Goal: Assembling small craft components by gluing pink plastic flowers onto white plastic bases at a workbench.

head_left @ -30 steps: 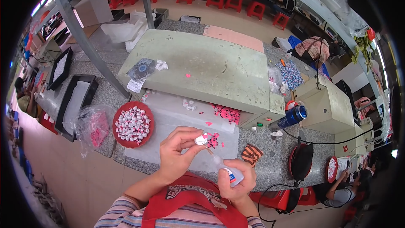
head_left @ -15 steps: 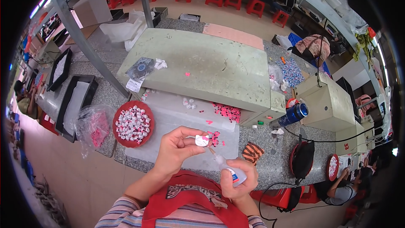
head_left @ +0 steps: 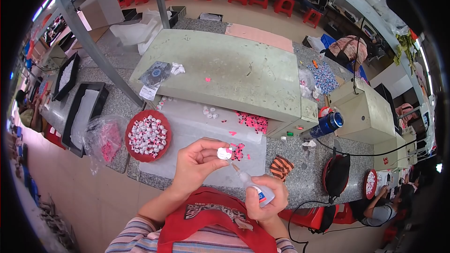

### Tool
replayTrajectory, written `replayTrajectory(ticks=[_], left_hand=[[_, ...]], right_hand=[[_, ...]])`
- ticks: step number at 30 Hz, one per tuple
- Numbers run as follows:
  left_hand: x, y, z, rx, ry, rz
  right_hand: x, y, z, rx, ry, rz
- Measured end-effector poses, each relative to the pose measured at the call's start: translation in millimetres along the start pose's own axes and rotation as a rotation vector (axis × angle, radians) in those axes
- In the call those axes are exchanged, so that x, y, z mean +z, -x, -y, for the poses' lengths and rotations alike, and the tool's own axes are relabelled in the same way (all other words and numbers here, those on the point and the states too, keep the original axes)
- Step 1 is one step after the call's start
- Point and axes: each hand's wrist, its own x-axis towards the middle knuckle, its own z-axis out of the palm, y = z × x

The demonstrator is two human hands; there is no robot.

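Between the thumb and fingers of my left hand is a small white rounded piece with a pink spot on its upper edge. My right hand is wrapped round a translucent squeeze bottle of glue with a blue-and-white label. Its narrow tip points up and left, just below and right of the white piece. I cannot tell whether they touch. Small pink and black bits lie on the white paper sheet just beyond my hands. A red bowl full of white-and-pink pieces stands to the left.
A pale green metal cabinet spans the far side of the bench, with a pile of pink bits at its opening. An orange-and-black striped cloth and a blue bottle are on the right. A clear bag lies left of the bowl.
My left hand has turned the white piece slightly and raised it a little. The glue bottle stays almost where it was, its tip a touch lower relative to the piece.
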Motion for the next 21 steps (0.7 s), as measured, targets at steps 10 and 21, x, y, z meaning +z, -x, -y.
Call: replayTrajectory(ticks=[10,21], left_hand=[[4,5,2,0.200,-0.193,-0.030],[-14,-6,18,-0.020,-0.098,-0.066]], right_hand=[[2,0,1,-0.013,0.004,0.013],[0,3,-29,0.784,-0.382,-0.156]])
